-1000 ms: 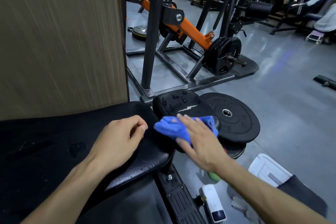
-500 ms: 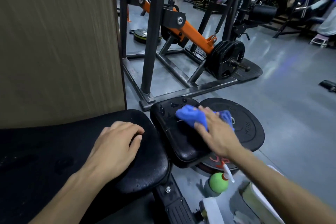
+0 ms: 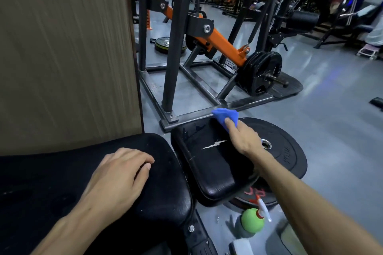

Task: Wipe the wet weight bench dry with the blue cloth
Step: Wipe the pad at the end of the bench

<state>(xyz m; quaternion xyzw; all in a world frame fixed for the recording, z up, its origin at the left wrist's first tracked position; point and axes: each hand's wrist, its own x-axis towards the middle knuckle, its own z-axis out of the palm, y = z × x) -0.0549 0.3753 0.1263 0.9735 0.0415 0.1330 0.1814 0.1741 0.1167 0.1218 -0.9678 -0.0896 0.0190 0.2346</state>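
The black weight bench has a long back pad [image 3: 51, 182] at the lower left and a smaller seat pad [image 3: 213, 167] to its right, with a white tear across the top. My right hand [image 3: 243, 139] presses the blue cloth [image 3: 224, 117] flat onto the far right corner of the seat pad, fingers stretched over it. Water drops show on the seat pad's far left corner. My left hand [image 3: 120, 176] rests palm down on the end of the back pad, fingers slightly curled, holding nothing.
A large black weight plate [image 3: 290, 151] lies on the floor right of the seat pad. A green spray bottle [image 3: 251, 220] stands below the pad. A wooden panel [image 3: 66, 51] rises on the left, and a black-and-orange machine frame [image 3: 207, 80] stands just beyond the bench.
My right hand has slid the blue cloth away from me across the seat pad, from its near part to the far right corner. My left hand has stayed on the back pad.
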